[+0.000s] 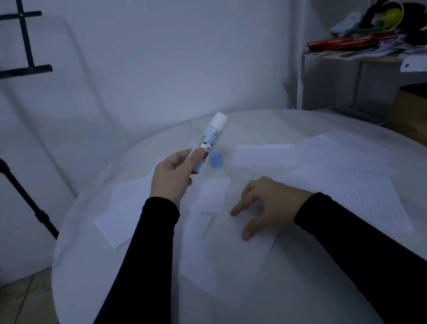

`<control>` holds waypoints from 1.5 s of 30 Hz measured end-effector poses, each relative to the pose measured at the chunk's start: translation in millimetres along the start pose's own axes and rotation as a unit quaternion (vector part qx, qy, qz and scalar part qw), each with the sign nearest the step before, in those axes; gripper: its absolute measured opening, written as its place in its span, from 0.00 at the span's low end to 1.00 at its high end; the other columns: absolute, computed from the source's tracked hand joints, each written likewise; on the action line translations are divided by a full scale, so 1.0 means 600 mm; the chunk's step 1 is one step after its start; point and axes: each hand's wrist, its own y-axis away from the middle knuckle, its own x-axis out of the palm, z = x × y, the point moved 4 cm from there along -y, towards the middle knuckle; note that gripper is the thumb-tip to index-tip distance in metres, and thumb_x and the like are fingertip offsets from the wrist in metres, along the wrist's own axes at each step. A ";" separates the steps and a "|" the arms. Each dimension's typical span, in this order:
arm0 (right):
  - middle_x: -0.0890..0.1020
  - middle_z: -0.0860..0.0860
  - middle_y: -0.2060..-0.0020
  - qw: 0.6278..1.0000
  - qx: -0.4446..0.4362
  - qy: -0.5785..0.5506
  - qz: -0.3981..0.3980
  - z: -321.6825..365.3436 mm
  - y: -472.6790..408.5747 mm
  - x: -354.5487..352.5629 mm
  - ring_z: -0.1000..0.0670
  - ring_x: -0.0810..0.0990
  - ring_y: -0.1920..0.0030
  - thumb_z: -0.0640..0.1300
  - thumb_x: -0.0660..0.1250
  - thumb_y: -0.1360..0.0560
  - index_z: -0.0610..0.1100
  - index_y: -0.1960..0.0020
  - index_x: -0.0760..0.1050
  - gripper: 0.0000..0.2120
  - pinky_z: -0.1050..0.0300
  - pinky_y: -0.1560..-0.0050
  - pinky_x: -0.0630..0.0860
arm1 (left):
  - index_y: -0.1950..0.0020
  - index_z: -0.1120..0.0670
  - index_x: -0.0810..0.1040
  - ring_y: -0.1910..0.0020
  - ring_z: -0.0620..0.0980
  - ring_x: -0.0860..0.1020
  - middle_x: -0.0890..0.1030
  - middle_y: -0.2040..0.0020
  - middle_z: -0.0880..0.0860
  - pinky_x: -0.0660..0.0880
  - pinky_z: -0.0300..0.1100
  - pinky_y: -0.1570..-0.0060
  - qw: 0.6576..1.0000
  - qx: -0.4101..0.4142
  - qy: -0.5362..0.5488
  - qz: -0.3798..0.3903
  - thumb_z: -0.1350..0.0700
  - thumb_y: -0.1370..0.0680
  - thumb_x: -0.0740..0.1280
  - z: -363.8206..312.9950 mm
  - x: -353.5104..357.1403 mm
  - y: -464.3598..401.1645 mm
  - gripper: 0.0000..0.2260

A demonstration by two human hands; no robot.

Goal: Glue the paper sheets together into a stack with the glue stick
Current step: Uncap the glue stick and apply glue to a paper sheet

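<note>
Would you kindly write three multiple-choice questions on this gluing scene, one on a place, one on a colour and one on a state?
1. Where does the small cap lie?
A. On the table, just beyond the left hand
B. On the shelf at the right
C. Under the right hand

2. What colour is that cap?
A. Red
B. Blue
C. Yellow

3. What is the right hand doing?
A. Gripping the glue stick
B. Lifting a sheet off the table
C. Resting with spread fingers on a paper sheet

Answers:
1 A: it sits on the round table beside the left hand.
2 B: it shows light blue against the white surface.
3 C: its fingertips touch the paper sheet, while the left hand holds the glue stick.
</note>
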 end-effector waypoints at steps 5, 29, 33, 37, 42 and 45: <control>0.73 0.55 0.38 0.998 0.019 0.053 -0.011 -0.025 -0.009 -0.009 0.49 0.67 0.35 0.50 0.72 0.29 0.57 0.40 0.78 0.18 0.50 0.32 0.62 | 0.56 0.52 0.83 0.61 0.47 0.79 0.83 0.60 0.52 0.72 0.37 0.63 1.000 -0.014 0.005 0.017 0.50 0.26 0.71 0.002 0.005 0.001 0.06; 0.78 0.54 0.45 0.993 -0.061 0.035 -0.100 -0.059 0.044 -0.020 0.54 0.76 0.44 0.63 0.72 0.34 0.46 0.43 0.80 0.26 0.61 0.38 0.70 | 0.52 0.55 0.74 0.74 0.46 0.73 0.79 0.67 0.51 0.74 0.39 0.70 0.999 0.027 0.033 0.034 0.55 0.21 0.65 0.001 0.060 0.022 0.04; 0.77 0.55 0.42 0.993 -0.081 0.025 -0.077 -0.070 0.048 -0.017 0.56 0.75 0.43 0.63 0.71 0.33 0.47 0.41 0.79 0.27 0.63 0.37 0.68 | 0.50 0.52 0.75 0.73 0.45 0.74 0.80 0.65 0.52 0.76 0.37 0.66 0.996 0.042 0.030 0.073 0.61 0.23 0.68 0.003 0.070 0.023 0.05; 0.73 0.58 0.38 0.995 -0.061 0.025 -0.075 -0.078 0.044 -0.015 0.57 0.71 0.38 0.73 0.64 0.38 0.55 0.39 0.77 0.34 0.56 0.33 0.66 | 0.46 0.47 0.70 0.69 0.46 0.74 0.83 0.64 0.50 0.74 0.40 0.65 0.994 0.093 -0.031 0.051 0.58 0.24 0.69 -0.002 0.069 0.022 0.11; 0.75 0.59 0.37 0.992 -0.053 0.058 -0.103 -0.062 0.034 -0.004 0.57 0.70 0.35 0.76 0.58 0.39 0.55 0.39 0.77 0.37 0.50 0.34 0.65 | 0.47 0.35 0.64 0.66 0.51 0.78 0.84 0.61 0.55 0.77 0.48 0.57 0.976 0.155 -0.145 0.046 0.52 0.25 0.70 -0.008 0.076 0.030 0.18; 0.76 0.58 0.38 0.990 -0.068 0.063 -0.105 -0.060 0.035 -0.001 0.56 0.71 0.36 0.77 0.54 0.39 0.55 0.40 0.78 0.38 0.49 0.36 0.66 | 0.48 0.34 0.65 0.63 0.57 0.79 0.83 0.62 0.58 0.78 0.54 0.55 0.971 0.169 -0.159 0.055 0.52 0.25 0.70 -0.007 0.084 0.033 0.17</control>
